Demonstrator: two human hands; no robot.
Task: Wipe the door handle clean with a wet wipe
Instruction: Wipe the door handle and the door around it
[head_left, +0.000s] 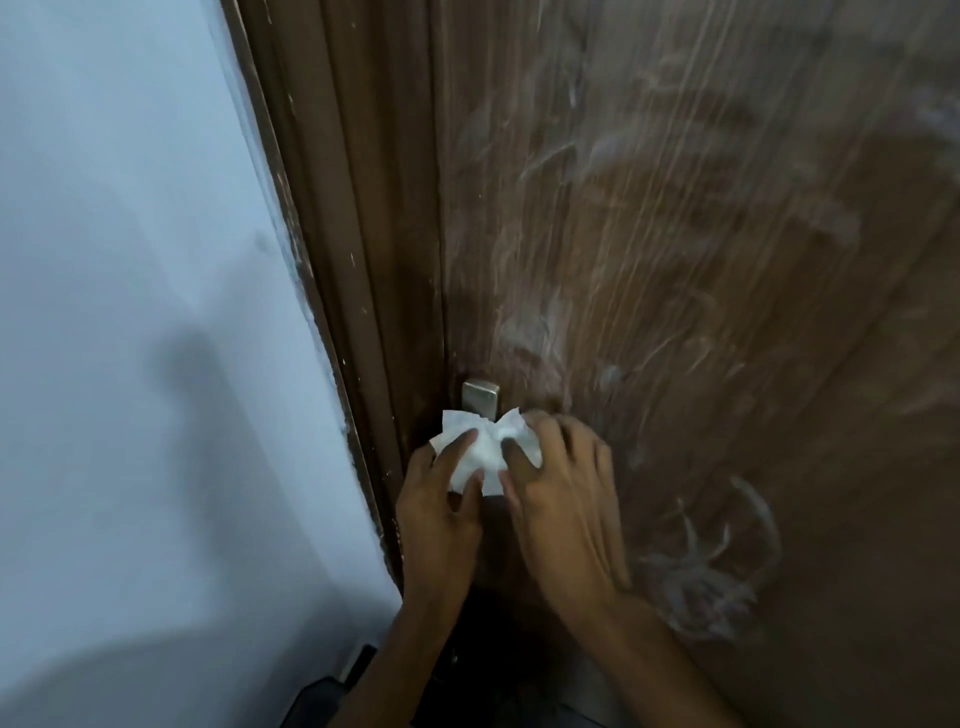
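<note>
A white wet wipe (485, 447) is bunched up over the door handle, whose metal plate (480, 399) shows just above it. The rest of the handle is hidden under the wipe and my hands. My left hand (441, 512) pinches the wipe's left side between thumb and fingers. My right hand (561, 493) grips the wipe's right side, fingers curled over it against the door.
The brown wooden door (701, 260) fills the right side, smeared with pale streaks and scribbles. Its brown frame (363, 260) runs down beside a pale blue-white wall (130, 312) on the left. Something dark (332, 696) sits low by the frame.
</note>
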